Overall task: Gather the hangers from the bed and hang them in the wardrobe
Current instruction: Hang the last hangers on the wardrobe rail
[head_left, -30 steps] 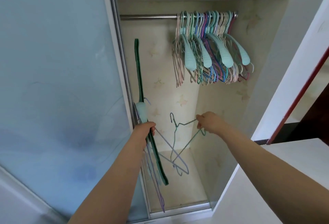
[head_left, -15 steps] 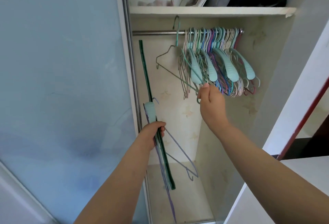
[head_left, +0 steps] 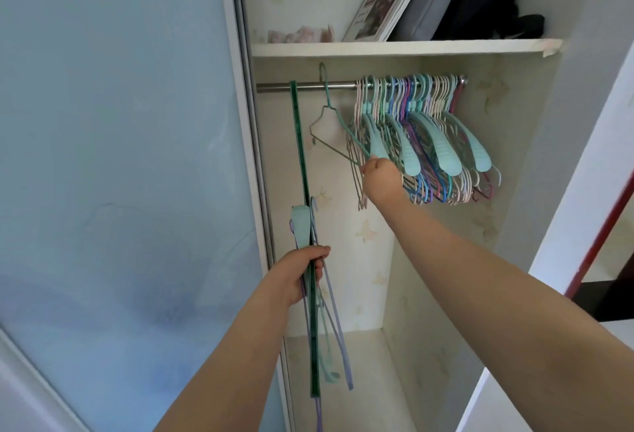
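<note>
At frame centre, the right hand grips a wire hanger hooked over the wardrobe rail. Lower down, the left hand has its fingers wrapped around a bundle of hangers

Both arms bare, reaching up and forward. Left hand lower, arm angled up from bottom centre, grip a fist, fingers curled round, thumb side up. Right hand above and to the right of the left grip, arm stretched nearly straight from the lower right, wrist slightly bent, fingers pinched shut, knuckles facing camera.
</note>
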`<state>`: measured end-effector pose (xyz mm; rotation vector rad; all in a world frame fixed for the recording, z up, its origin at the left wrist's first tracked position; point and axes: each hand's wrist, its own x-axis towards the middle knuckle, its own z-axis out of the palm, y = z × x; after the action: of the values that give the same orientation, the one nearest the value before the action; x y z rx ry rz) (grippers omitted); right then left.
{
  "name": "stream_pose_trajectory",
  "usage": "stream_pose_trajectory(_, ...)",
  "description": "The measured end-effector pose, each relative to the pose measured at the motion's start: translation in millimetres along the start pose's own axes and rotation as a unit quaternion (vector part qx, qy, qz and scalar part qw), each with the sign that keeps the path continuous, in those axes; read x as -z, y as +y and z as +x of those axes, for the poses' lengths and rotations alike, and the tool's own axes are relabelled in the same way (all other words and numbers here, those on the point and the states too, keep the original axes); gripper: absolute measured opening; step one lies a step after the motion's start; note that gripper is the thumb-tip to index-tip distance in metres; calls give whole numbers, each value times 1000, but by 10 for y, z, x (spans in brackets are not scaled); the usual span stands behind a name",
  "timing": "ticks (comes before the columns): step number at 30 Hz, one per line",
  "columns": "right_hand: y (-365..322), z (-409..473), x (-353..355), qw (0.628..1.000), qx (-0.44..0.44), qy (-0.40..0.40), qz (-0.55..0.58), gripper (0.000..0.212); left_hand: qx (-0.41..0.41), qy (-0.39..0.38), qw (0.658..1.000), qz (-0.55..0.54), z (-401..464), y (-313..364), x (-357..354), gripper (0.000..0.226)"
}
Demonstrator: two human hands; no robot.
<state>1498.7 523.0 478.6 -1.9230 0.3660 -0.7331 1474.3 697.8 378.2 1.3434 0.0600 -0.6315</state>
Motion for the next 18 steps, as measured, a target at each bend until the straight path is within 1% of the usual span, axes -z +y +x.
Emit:
stream_pose_trajectory(2, 67, 92, -1, 998, -56, 1, 40, 38, 6, -3, 1000, -9, 0, 6, 23, 16)
stream_pose_trajectory(4, 114, 91, 9, 993, -106, 3, 54, 38, 10, -10, 1000, -15, -2, 1, 35, 16)
stream_pose_trajectory(5, 151, 95, 7, 992, -116, -1, 50, 37, 11, -15, 1000, -16, -7, -4, 40, 16)
stream_pose_trajectory(6, 145, 68, 39, 987, -135, 15, 81, 38, 10, -20, 1000, -15, -12, -11, 45, 16)
stream_pose_trajectory(7, 197, 66, 62, 986, -148, 34, 63, 40, 7, -25, 1000, -13, -13, -26, 56, 16)
stream_pose_trajectory(8, 289, 83, 60, 990, -124, 68, -4, 42, 1, -32, 999, -11, -14, -43, 74, 16)
stream_pose_trajectory(10, 346, 90, 74, 973, -169, 83, 132, 37, -17, -62, 998, -13, -4, -84, 123, 16)
stream_pose_trajectory(13, 377, 39, 105, 981, -155, 86, 77, 32, -29, -122, 991, -36, 9, -150, 195, 16)
stream_pose_trajectory(14, 432, 2, 96, 979, -152, 122, 62, 32, -26, -141, 989, -44, 6, -168, 210, 15)
stream_pose_trajectory(16, 486, -149, 88, 972, -133, 171, 94, 42, -19, -173, 983, -54, -5, -197, 231, 15)
stream_pose_trajectory(17, 564, -254, 87, 974, -121, 164, 99, 46, -15, -183, 982, -52, -5, -212, 239, 15)
stream_pose_trajectory(18, 667, -370, 84, 984, -110, 126, 65, 47, -8, -190, 980, -49, -3, -229, 250, 15)
